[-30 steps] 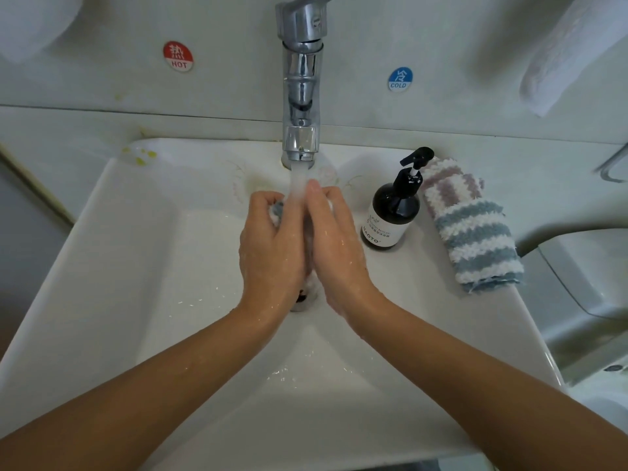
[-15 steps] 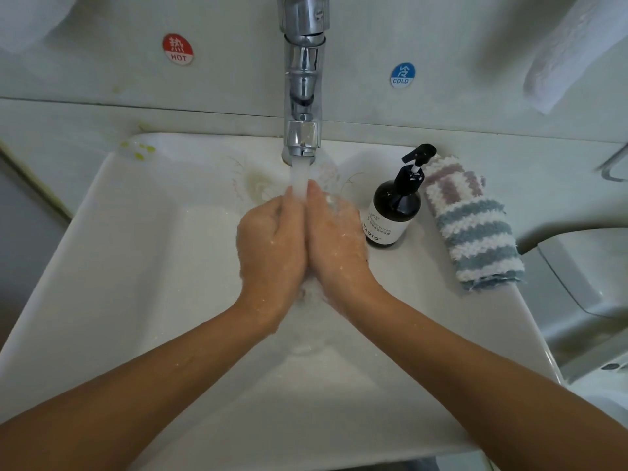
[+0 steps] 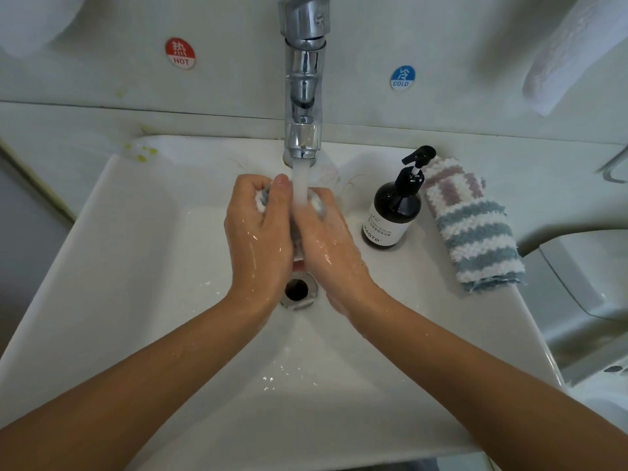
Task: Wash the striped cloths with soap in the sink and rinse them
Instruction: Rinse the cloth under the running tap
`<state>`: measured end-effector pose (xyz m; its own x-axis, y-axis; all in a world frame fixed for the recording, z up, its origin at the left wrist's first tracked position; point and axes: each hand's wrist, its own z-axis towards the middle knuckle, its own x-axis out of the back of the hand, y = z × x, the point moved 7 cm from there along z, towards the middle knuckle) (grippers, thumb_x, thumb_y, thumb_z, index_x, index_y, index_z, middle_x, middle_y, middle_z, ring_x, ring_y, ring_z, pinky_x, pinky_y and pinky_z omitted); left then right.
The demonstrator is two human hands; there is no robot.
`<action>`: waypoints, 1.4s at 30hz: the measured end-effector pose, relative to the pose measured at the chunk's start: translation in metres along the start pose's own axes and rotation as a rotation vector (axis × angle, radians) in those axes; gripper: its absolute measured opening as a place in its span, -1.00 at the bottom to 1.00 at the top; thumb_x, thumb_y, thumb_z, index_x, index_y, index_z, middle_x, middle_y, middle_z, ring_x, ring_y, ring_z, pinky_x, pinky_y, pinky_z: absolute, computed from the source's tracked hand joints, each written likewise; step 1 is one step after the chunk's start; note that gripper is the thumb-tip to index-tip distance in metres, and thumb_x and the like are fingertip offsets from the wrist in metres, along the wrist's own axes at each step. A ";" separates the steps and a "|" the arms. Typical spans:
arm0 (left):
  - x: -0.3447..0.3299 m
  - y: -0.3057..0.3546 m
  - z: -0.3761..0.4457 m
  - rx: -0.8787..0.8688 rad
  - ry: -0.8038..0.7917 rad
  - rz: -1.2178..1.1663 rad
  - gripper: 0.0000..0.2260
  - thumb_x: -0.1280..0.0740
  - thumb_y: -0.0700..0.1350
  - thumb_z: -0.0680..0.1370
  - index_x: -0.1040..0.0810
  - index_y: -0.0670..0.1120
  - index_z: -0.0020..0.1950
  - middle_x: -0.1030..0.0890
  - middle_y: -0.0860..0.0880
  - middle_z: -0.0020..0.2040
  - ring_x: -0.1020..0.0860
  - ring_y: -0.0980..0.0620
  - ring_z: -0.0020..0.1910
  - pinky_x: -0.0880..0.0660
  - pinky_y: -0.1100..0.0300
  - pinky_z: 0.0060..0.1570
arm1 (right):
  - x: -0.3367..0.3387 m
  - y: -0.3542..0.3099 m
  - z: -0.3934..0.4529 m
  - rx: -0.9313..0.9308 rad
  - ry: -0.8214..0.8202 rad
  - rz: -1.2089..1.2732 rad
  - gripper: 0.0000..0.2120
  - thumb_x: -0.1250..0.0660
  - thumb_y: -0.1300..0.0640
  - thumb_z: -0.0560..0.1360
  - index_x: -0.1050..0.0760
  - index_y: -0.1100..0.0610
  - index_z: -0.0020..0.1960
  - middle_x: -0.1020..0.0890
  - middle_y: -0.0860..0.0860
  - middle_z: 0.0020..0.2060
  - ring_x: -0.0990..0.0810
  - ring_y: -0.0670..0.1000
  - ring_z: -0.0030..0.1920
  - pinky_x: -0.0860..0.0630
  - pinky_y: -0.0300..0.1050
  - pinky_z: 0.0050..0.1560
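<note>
Three labels: HOT [image 3: 180, 53], COLD [image 3: 402, 77], HAOTO bottle [image 3: 390, 217].

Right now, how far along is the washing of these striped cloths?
Done: nothing clearly finished. In hand: the left hand and right hand squeeze one wet cloth under the running tap, over the sink; whether it has been soaped I cannot tell. Left: the folded striped cloth on the rim beside the soap bottle looks fluffy and apparently untouched.
</note>
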<state>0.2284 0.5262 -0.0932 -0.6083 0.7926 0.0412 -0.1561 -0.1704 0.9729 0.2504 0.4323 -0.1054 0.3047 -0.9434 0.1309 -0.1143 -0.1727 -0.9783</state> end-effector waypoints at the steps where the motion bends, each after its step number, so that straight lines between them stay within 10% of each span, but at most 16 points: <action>1: -0.001 0.001 -0.001 -0.002 -0.006 -0.006 -0.85 -0.22 -0.07 0.65 -0.41 0.03 -0.13 -0.51 0.12 -0.26 -0.52 0.25 -0.30 -0.48 0.35 -0.25 | 0.000 0.000 0.000 -0.016 -0.014 -0.010 -0.74 -0.16 -0.11 0.61 -0.35 -0.05 0.25 -0.66 0.06 -0.03 -0.69 0.01 -0.07 -0.68 0.03 -0.15; 7: -0.002 0.002 0.000 0.038 -0.026 -0.009 -0.87 -0.20 -0.11 0.65 -0.39 0.05 -0.10 -0.53 0.18 -0.26 -0.52 0.29 -0.29 -0.43 0.39 -0.28 | 0.006 -0.004 -0.003 0.008 0.020 -0.097 -0.81 -0.19 -0.11 0.59 -0.39 -0.13 0.18 -0.64 -0.09 -0.16 -0.67 -0.09 -0.23 -0.68 0.05 -0.20; 15: -0.013 -0.024 0.007 0.267 -0.215 0.166 -0.69 -0.10 0.19 0.62 -0.50 0.03 0.05 -0.58 0.12 -0.08 -0.57 0.04 0.01 -0.50 -0.10 0.14 | 0.024 -0.003 0.004 0.083 0.173 0.089 -0.63 -0.26 0.37 0.46 -0.50 -0.13 -0.13 -0.57 -0.09 -0.17 -0.54 -0.07 -0.22 -0.56 0.00 -0.13; 23: -0.016 -0.023 0.007 0.301 -0.347 0.292 -0.55 -0.03 0.34 0.53 -0.49 0.05 0.05 -0.57 0.10 -0.12 -0.56 0.01 -0.11 -0.56 -0.01 -0.12 | 0.033 -0.010 0.005 0.140 0.190 0.168 -0.53 -0.14 0.55 0.36 -0.49 -0.01 -0.11 -0.55 -0.10 -0.13 -0.56 -0.15 -0.18 -0.52 -0.25 -0.24; 30: -0.010 -0.014 0.004 0.201 -0.263 0.234 -0.72 -0.19 0.18 0.61 -0.51 0.00 0.02 -0.61 0.05 -0.15 -0.59 0.06 -0.15 -0.49 0.19 -0.23 | 0.020 -0.005 0.002 0.070 0.079 0.102 -0.45 -0.22 0.22 0.22 -0.45 -0.06 0.19 -0.54 -0.09 -0.03 -0.53 -0.19 -0.18 -0.45 -0.27 -0.25; 37: -0.003 -0.005 0.006 0.193 -0.186 0.048 -0.82 -0.26 -0.16 0.57 -0.45 0.15 -0.08 -0.50 0.30 -0.22 -0.54 0.19 -0.17 -0.54 0.13 -0.11 | 0.017 0.015 0.009 -0.095 0.085 0.078 -0.56 -0.22 -0.29 0.31 -0.50 -0.20 0.15 -0.62 -0.15 0.02 -0.60 -0.01 0.11 -0.50 0.14 0.23; 42: -0.008 -0.005 -0.002 0.224 -0.197 -0.059 -0.68 -0.15 -0.40 0.50 -0.49 -0.04 0.07 -0.48 0.17 -0.12 -0.54 0.31 -0.22 -0.49 0.38 -0.31 | 0.017 0.007 0.013 -0.064 0.086 0.012 -0.60 -0.07 -0.32 0.51 -0.53 -0.10 0.00 -0.64 -0.01 0.01 -0.64 0.09 0.03 -0.67 0.07 -0.12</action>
<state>0.2331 0.5195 -0.0989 -0.4372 0.8994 0.0052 0.0019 -0.0048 1.0000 0.2672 0.4184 -0.1120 0.2211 -0.9659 0.1348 -0.1781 -0.1759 -0.9682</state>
